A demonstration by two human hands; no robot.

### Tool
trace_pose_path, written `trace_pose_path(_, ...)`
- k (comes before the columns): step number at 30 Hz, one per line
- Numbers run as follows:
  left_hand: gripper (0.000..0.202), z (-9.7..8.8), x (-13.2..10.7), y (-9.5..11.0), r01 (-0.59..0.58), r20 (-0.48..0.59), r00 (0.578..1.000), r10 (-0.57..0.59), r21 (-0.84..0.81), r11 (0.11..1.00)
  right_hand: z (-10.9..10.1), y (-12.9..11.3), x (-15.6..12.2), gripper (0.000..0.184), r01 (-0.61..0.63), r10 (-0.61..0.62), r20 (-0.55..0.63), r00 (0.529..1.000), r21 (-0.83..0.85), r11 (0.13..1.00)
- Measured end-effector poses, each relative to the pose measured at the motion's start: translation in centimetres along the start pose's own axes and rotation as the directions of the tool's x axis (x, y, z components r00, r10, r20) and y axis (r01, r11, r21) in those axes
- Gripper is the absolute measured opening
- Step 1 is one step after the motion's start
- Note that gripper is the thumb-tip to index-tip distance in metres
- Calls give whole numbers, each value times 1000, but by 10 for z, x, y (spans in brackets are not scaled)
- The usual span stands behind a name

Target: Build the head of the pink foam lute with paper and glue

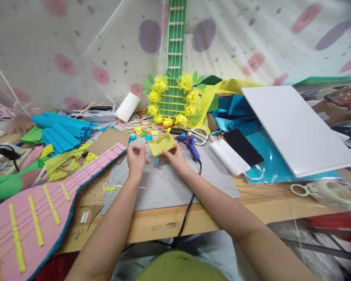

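Observation:
A small crinkled piece of yellow paper [161,144] is held above the grey cutting mat [155,195]. My right hand [176,159] grips its right lower edge, thumb on top and fingers underneath. My left hand [136,160] is closed in a pinch right beside the paper's left corner; what its fingertips hold, if anything, is too small to make out. A blue glue gun [190,146] lies just right of the paper, its black cord running down over the table edge. Scissors [200,135] lie behind it.
A green paper guitar [175,99] with yellow flowers stands at the back. A pink guitar shape [32,222] lies at left near blue crepe paper [62,132] and scraps. To the right are a white power bank [228,157], a black phone [243,147], a white board [298,130] and tape [336,193].

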State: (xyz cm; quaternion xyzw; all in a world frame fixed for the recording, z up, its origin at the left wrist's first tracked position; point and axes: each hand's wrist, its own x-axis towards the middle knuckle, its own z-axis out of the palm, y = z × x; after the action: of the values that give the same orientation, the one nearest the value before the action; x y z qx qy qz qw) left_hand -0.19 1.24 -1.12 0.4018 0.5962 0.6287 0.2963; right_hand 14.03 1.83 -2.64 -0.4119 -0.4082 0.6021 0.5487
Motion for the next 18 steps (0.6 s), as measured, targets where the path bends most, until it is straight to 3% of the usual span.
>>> trace_pose_path(6, 21, -2, -1, 8, -12, 159, 987, -27, 240, 971, -4, 5, 1, 50, 37, -40, -42, 998, -66, 997)
trace_pose_path(9, 20, -5, 1, 15, 13, 161, 985, -67, 316, 949, -2, 5, 0, 49, 52, -56, -44, 997, -82, 995)
trace_pose_path(14, 22, -10, 21, 22, 41, 162, 981, -111, 380, 924, 0, 5, -3, 48, 62, -55, 73, 996, -107, 992)
trace_pose_path(16, 23, -14, 38, 27, 8, 136, 988, -71, 420, 908, -3, 7, -3, 50, 70, -50, 121, 991, -163, 984)
trace_pose_path(18, 23, -17, 56, 38, -126, 152, 987, 58, 482, 867, -7, 8, -2, 51, 98, -61, 153, 986, -245, 965)
